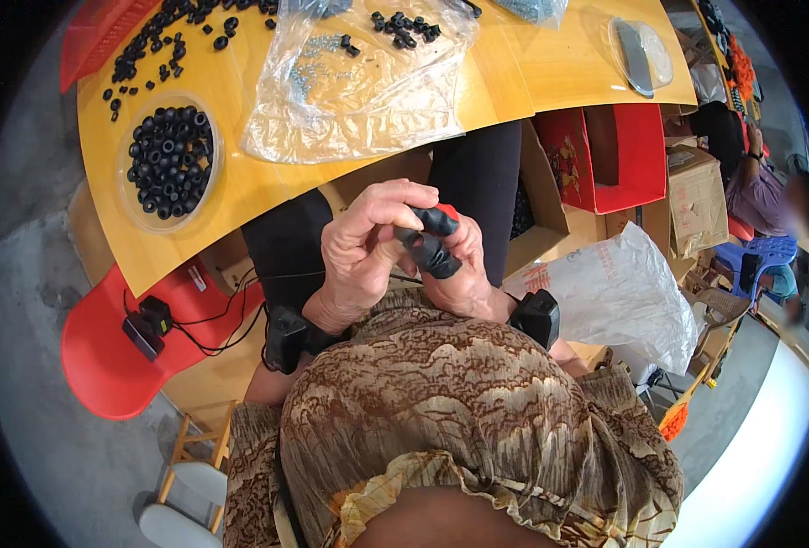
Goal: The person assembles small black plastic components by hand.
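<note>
Above my lap, just off the table's near edge, my two hands meet. My left hand (pixel 361 245) is closed in a pinch, thumb and fingertips together. My right hand (pixel 467 281) comes against it from the other side, its fingers bent inward. Black coverings (pixel 436 258) wrap the right fingertips, and a spot of red shows beside them. Whatever small dark thing lies between the fingertips is too hidden to name. Beyond my hands, a clear plastic sheet (pixel 350 114) lies on the table with small black parts (pixel 404 29) and tiny silvery pieces on it.
A clear round tub (pixel 215 187) of black parts stands on the yellow table (pixel 505 87), with more parts scattered behind it. Red chair (pixel 103 352) with black devices at left; open red box (pixel 637 187), cartons (pixel 697 201) and white plastic bag (pixel 624 292) at right. A person sits far right.
</note>
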The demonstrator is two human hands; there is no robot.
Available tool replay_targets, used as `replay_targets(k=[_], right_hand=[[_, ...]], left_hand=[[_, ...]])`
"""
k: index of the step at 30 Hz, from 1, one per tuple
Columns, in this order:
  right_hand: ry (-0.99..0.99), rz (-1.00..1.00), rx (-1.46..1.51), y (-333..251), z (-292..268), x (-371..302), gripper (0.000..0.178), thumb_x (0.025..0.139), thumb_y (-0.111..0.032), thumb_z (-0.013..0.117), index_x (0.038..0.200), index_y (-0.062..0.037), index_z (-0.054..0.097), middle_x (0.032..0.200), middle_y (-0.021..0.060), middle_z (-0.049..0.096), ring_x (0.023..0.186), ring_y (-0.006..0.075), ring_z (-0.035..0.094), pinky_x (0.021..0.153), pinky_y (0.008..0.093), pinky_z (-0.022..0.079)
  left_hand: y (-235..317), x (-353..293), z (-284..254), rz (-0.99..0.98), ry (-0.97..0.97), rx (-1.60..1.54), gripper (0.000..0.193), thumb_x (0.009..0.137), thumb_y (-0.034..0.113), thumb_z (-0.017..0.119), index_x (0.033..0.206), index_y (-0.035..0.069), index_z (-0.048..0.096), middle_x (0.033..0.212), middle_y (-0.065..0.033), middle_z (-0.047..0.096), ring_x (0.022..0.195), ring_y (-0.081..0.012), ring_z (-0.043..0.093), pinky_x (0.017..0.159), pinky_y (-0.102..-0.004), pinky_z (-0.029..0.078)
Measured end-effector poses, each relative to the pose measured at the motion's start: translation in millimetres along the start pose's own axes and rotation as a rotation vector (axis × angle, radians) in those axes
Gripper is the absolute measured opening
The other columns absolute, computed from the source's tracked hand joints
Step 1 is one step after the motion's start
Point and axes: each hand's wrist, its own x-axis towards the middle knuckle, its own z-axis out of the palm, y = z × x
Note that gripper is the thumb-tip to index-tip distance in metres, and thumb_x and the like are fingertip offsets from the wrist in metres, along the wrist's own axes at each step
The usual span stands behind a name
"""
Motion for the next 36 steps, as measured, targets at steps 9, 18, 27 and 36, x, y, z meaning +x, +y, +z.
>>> replay_targets(k=[9,18,27,36], right_hand=[[-0.118,-0.197,-0.687,-9,-6,8,0.02,0.075,-0.012,0.064,0.089,-0.0029,0.053,0.079,0.004,0.057,0.074,0.0141,0.055,0.064,0.0275,0.043],[-0.074,-0.178,-0.604,-2,-16,10,0.015,0.081,-0.012,0.048,0.09,-0.0008,0.053,0.075,0.0048,0.054,0.067,0.0141,0.052,0.06,0.0262,0.042],[-0.09,0.11,-0.074,-2,-15,6,0.024,0.089,-0.025,0.048,0.089,-0.002,0.056,0.072,0.0018,0.052,0.062,0.0082,0.047,0.054,0.0211,0.038],[-0.194,0.104,0.137,4,-24,5,0.028,0.089,-0.02,0.049,0.108,-0.0012,0.056,0.081,0.0041,0.054,0.064,0.0103,0.048,0.055,0.0221,0.039]], left_hand=[[-3,5,13,0.215,-0.049,0.195,0.05,0.087,0.049,0.038,0.094,0.001,0.049,0.112,-0.0171,0.044,0.099,-0.0237,0.046,0.085,-0.0348,0.037],[-1,9,4,0.095,-0.068,0.029,0.046,0.089,0.044,0.039,0.101,0.002,0.053,0.112,-0.0136,0.047,0.093,-0.019,0.049,0.079,-0.0293,0.042],[9,5,5,-0.098,0.014,-0.098,0.01,0.083,-0.002,0.051,0.092,-0.002,0.055,0.109,-0.0096,0.044,0.071,-0.0065,0.055,0.053,-0.0147,0.046],[19,7,5,-0.086,0.016,0.056,0.008,0.078,-0.007,0.052,0.086,-0.004,0.053,0.107,-0.0119,0.041,0.074,-0.0105,0.057,0.052,-0.0165,0.049]])
